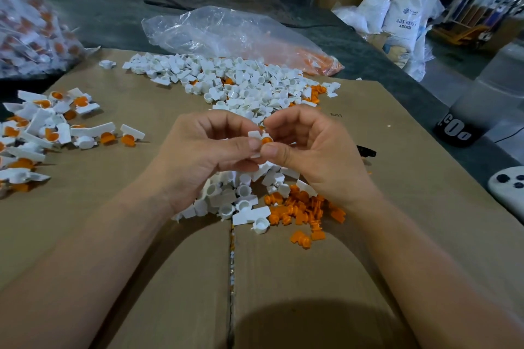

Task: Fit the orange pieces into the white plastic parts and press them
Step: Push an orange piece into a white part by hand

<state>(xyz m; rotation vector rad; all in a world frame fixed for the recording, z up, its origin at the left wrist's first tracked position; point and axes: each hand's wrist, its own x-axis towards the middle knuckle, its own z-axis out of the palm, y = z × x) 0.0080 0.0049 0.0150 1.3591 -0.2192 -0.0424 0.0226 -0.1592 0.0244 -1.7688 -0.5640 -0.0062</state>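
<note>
**Pinch on one white part, orange piece at its cup**

Grip, centre of frame: the left hand pinches a white plastic part by its flat tab, thumb on the near side and index finger curled behind. The right hand clamps thumb and forefinger on an orange piece set against the part's round end. Both hands are closed on the work, thumb tips nearly touching. Only a sliver of orange shows between them, so I cannot tell whether it is fully seated.

Judgement: the pair is held up off the cardboard so the thumbs can oppose each other and squeeze. Holding the tab keeps the cup end free.

Pose: the forearms enter from the lower corners and converge, palms turned inward. The spare fingers are curled loosely.

Directly beneath the hands lies a near heap of white parts. Loose orange pieces lie just to its right. This is probably working stock, kept within short reach of each hand.

Mid-left of frame: fitted units with orange showing in their cups, well apart from the stock. This is likely the done pile.

Upper centre: a larger white heap, and behind it a clear bag with orange at its right end.

Upper left: a second bag, blurred, with mixed white and orange contents.
</note>
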